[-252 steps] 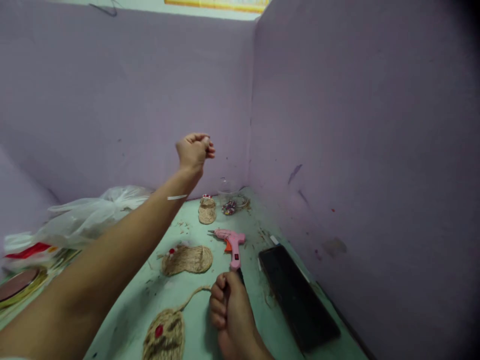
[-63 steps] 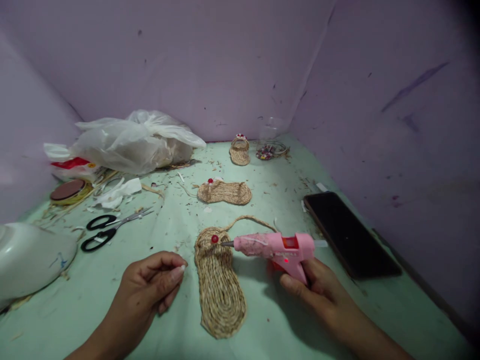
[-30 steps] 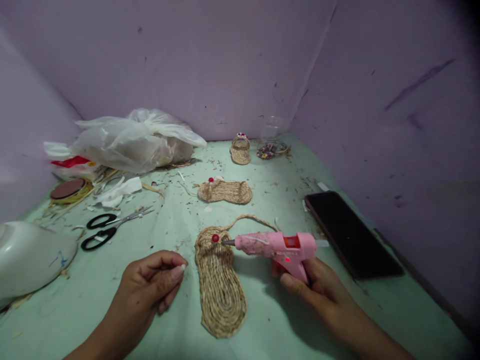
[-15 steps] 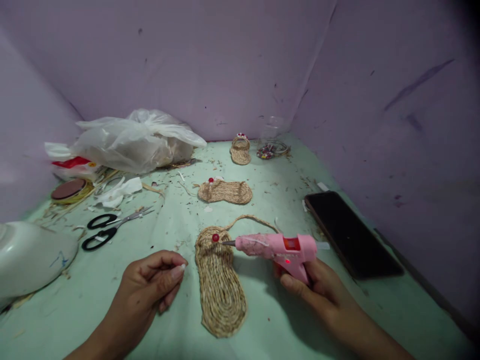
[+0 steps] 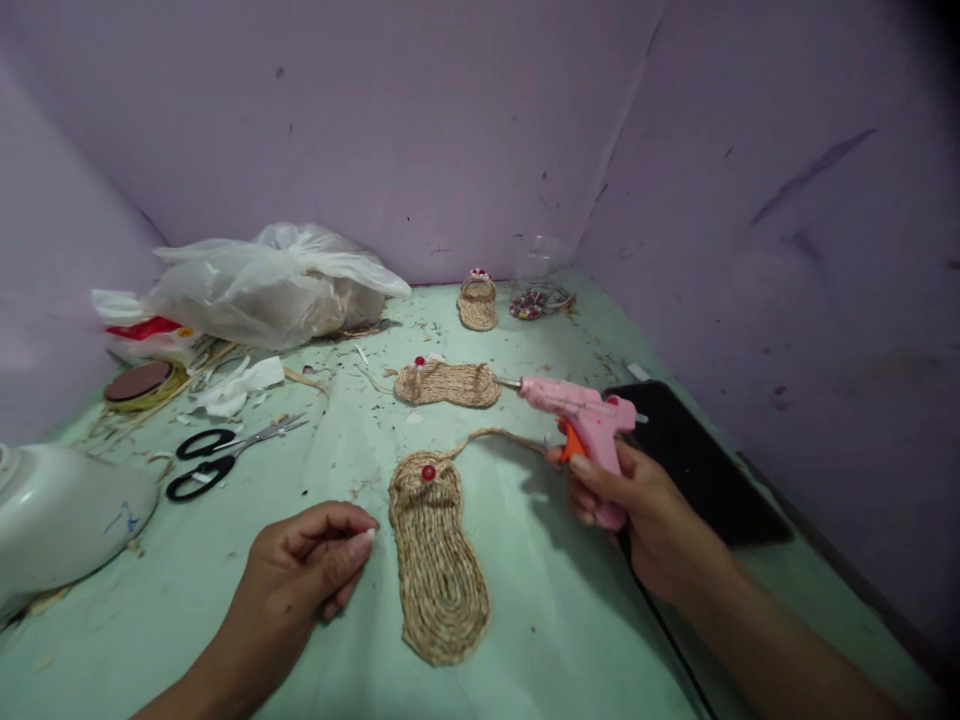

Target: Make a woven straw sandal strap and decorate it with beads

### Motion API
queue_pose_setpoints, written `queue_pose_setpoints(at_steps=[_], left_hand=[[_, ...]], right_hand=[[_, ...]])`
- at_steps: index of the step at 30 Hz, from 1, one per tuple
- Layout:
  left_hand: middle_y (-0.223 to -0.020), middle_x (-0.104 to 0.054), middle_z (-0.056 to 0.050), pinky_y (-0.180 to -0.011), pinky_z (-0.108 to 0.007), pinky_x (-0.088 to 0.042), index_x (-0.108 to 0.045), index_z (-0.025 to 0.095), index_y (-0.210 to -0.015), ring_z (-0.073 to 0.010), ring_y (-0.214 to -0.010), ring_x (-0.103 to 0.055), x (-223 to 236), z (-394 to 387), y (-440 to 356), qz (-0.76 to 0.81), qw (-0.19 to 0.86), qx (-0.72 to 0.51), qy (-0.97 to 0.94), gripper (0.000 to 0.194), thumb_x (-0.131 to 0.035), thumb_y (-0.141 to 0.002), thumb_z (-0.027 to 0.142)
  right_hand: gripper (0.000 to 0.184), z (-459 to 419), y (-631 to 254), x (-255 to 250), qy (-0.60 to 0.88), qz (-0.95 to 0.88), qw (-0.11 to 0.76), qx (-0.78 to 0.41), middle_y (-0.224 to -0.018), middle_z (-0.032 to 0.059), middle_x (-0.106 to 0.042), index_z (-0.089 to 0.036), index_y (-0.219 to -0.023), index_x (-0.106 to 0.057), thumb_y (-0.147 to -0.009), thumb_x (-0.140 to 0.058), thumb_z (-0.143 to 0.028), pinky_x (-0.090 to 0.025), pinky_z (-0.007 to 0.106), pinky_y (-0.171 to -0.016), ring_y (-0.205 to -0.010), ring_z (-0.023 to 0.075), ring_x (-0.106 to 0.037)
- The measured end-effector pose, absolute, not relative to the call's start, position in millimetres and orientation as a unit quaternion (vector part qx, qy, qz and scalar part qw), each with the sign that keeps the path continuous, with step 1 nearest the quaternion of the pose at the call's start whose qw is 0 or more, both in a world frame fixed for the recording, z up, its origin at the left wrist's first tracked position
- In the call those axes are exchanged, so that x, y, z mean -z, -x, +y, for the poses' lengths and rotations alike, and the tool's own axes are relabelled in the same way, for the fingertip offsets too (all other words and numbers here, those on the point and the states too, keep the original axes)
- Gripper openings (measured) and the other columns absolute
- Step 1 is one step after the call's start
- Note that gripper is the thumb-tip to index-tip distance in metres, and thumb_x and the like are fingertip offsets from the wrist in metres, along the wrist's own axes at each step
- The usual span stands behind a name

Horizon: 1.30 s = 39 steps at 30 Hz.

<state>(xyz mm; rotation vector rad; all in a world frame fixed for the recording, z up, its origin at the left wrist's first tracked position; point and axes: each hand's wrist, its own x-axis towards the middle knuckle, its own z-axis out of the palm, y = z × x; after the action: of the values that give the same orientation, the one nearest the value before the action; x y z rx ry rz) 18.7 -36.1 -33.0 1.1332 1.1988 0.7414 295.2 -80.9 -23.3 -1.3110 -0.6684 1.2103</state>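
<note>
A woven straw slipper (image 5: 442,570) lies flat before me, with a red bead (image 5: 428,473) on its strap and a loose braided strand (image 5: 502,432) trailing from the top. Left of it, my left hand (image 5: 311,565) pinches a small white bead (image 5: 371,534) between thumb and fingertip, close to the slipper's edge but apart from it. My right hand (image 5: 637,500) grips a pink hot glue gun (image 5: 581,405) by its handle, fingers at the orange trigger. The gun is raised, its nozzle pointing left, near a second straw slipper (image 5: 450,384) in the view.
Scissors (image 5: 236,450) and a white plastic container (image 5: 67,525) lie at left, a plastic bag (image 5: 277,285) behind. A small finished slipper (image 5: 477,302) and a pack of coloured beads (image 5: 529,304) are at the back. A dark phone (image 5: 697,460) lies at right, partly behind my right hand.
My right hand has lifted the glue gun up and to the right, away from the red bead on the near slipper. My left hand has hardly moved and keeps its pinch.
</note>
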Motion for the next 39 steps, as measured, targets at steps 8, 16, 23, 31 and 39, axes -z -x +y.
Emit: queue_pose_setpoints(at_steps=[8,16,23,31,39], left_hand=[[-0.042,-0.046,0.005,-0.037,-0.015,-0.026,-0.064,0.015,-0.076,-0.0051,-0.038,-0.038,38,-35,-16,0.518,0.612,-0.319,-0.506,0.029,-0.072,-0.068,0.041],[-0.047,-0.052,0.005,-0.035,-0.014,-0.022,-0.064,0.014,-0.068,-0.0019,-0.035,-0.037,13,-42,-33,0.503,0.687,-0.359,-0.381,0.028,-0.080,-0.056,0.034],[-0.048,-0.051,0.005,-0.033,-0.015,-0.016,-0.063,0.012,-0.062,0.0003,-0.032,-0.033,2,-54,-48,0.429,0.795,-0.309,-0.299,0.025,-0.077,-0.061,0.033],[-0.044,-0.050,0.005,-0.034,-0.015,-0.013,-0.061,0.012,-0.058,0.0004,-0.031,-0.033,4,-61,-49,0.444,0.781,-0.300,-0.321,0.032,-0.081,-0.055,0.037],[-0.043,-0.049,0.005,-0.036,-0.015,-0.014,-0.058,0.012,-0.056,-0.0004,-0.034,-0.031,8,-63,-51,0.465,0.758,-0.290,-0.355,0.037,-0.080,-0.054,0.042]], right_hand=[[0.018,4,-309,17,0.674,-0.191,0.582,-0.413,-0.048,-0.0031,-0.049,-0.017,-0.055,-0.050,-0.065,-0.061,-0.008,-0.041,0.020,-0.043,-0.043,0.0083,-0.048],[0.029,-26,-282,-2,0.676,-0.356,0.607,-0.219,-0.093,0.0056,-0.063,-0.019,-0.093,-0.063,-0.066,-0.067,-0.012,-0.046,0.030,-0.066,-0.081,0.0190,-0.058],[0.010,-79,-221,-11,0.471,-0.634,0.523,-0.321,-0.073,-0.0004,-0.066,-0.018,-0.083,-0.067,-0.077,-0.063,-0.012,-0.047,0.020,-0.054,-0.059,0.0094,-0.058],[0.009,-82,-213,5,0.428,-0.665,0.517,-0.328,-0.069,0.0038,-0.065,-0.013,-0.080,-0.070,-0.075,-0.065,-0.009,-0.046,0.021,-0.056,-0.061,0.0108,-0.058],[0.012,-85,-210,6,0.404,-0.694,0.507,-0.313,-0.068,0.0061,-0.064,-0.011,-0.078,-0.070,-0.077,-0.059,-0.007,-0.045,0.022,-0.057,-0.061,0.0118,-0.058]])
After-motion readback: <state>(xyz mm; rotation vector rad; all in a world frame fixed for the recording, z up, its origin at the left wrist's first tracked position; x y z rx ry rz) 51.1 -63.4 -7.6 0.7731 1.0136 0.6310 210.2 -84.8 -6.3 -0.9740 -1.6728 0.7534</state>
